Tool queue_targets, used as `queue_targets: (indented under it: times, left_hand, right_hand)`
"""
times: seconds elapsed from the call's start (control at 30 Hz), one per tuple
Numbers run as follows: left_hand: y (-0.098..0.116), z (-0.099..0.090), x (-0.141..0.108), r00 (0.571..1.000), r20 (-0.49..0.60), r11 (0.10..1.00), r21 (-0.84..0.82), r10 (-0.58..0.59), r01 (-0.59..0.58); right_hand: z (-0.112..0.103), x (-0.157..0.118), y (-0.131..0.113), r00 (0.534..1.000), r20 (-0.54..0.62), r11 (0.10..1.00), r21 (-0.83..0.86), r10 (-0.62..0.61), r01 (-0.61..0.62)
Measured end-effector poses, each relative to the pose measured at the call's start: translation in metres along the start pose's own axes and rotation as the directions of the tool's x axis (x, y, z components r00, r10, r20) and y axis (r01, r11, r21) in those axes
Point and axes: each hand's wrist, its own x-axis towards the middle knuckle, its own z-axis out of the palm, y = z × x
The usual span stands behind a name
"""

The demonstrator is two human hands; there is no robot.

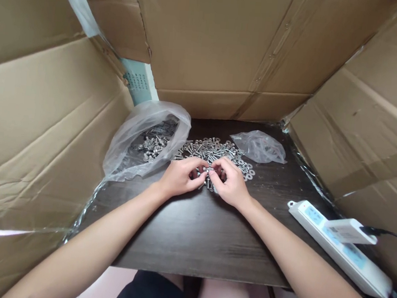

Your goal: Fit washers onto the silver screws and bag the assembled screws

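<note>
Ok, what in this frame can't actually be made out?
Head view, the only one:
- The small metal part between the left hand and right hand: too small, and fingers cover most of it.
- Loose hardware pile: single pieces too small to sort by type.
- Large plastic bag: film folds blur its contents.
- Small plastic bag: crumpled, contents unclear.
- Power strip: its far end leaves the right edge.
</note>
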Motion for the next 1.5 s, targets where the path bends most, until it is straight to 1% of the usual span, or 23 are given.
queue_targets:
  times: [0.2,0.43,0.63,0.8,1.0,1.2,1.3,1.5]
  left_hand:
    - [0.0001,-0.0006,-0.0004,0.999,0.022,1.0,-0.017,-0.023,0.024]
    - [0.0029,-0.0033,-0.0021,1.0,0.022,1.0,0.001,0.004,-0.004]
    - [0.0041,-0.0013,-0.0002,1.0,0.028,1.0,0.025,0.015,-0.015]
    - [0.0043,0.0002,0.0005,0.999,0.044,1.0,0.023,0.019,-0.02]
    - [0.0045,-0.0004,-0.0009,0.998,0.045,0.999,0.025,0.035,-0.036]
    - [0.0056,0.0026,-0.0001,1.0,0.028,1.0,-0.018,-0.012,0.013]
    - [0.0064,0.0037,0.0001,1.0,0.016,1.0,-0.026,-0.009,0.009]
    - [0.0061,0.0037,-0.0007,1.0,0.024,0.999,-0.032,-0.012,0.013]
  right_hand:
    - [-0.0003,0.0006,0.0011,1.0,0.015,1.0,0.011,-0.015,0.015]
    - [-0.0008,0.0014,-0.0003,0.999,0.034,0.999,0.044,-0.006,0.005]
    - [-0.0033,0.0014,0.0001,0.999,0.043,0.996,0.088,-0.012,0.008]
    - [-0.0037,-0.0003,0.0022,0.999,0.037,0.997,0.072,-0.03,0.028]
    - [-0.0027,-0.0017,0.0027,0.999,0.042,0.997,0.07,-0.014,0.011]
    - [-0.0037,-0.0019,0.0012,0.999,0.037,0.998,0.062,-0.008,0.006]
    - [-0.0036,-0.0027,0.0011,0.999,0.03,0.998,0.056,-0.011,0.01]
    - [-0.0017,-0.0034,0.0026,0.999,0.036,0.998,0.061,-0.006,0.003]
